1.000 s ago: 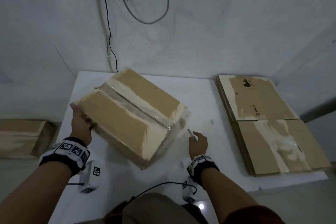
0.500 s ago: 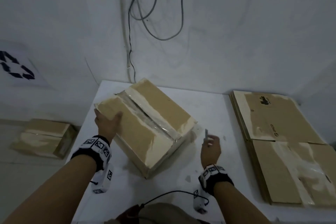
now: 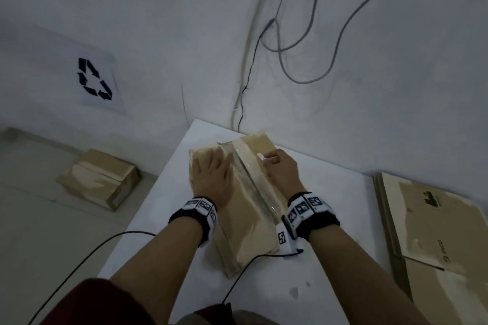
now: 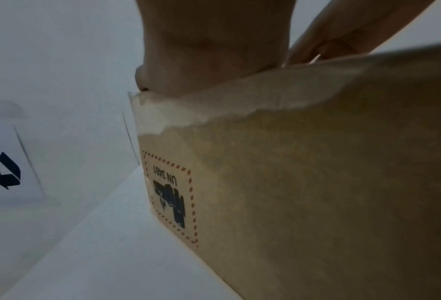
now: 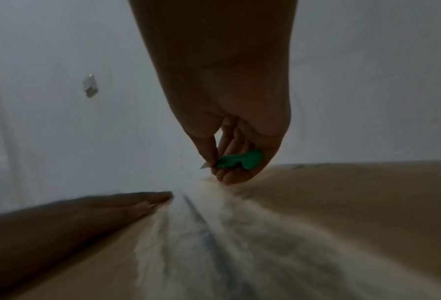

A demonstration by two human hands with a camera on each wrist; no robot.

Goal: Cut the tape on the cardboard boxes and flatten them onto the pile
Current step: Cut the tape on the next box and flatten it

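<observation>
A closed cardboard box [image 3: 245, 221] stands on the white table [image 3: 330, 219], with a clear tape strip [image 3: 253, 179] along its top seam. My left hand [image 3: 211, 171] lies flat with straight fingers on the left flap, pressing it down. My right hand [image 3: 280, 169] pinches a small green-handled cutter [image 5: 239, 160] over the far end of the seam; its short blade [image 5: 205, 166] points left above the tape. In the left wrist view the box side [image 4: 304, 182] bears a red-dashed UN 3481 label [image 4: 170, 196].
A pile of flattened cardboard [image 3: 433, 229] lies on the right of the table. Another taped box [image 3: 100, 179] sits on the floor to the left. A recycling sign [image 3: 95, 79] and hanging cables [image 3: 282, 42] are on the wall behind. Wrist cables [image 3: 87, 253] trail toward me.
The box has turned so its seam runs away from me. My left hand went from the box's left edge onto its top. My right hand rose from the table to the seam's far end.
</observation>
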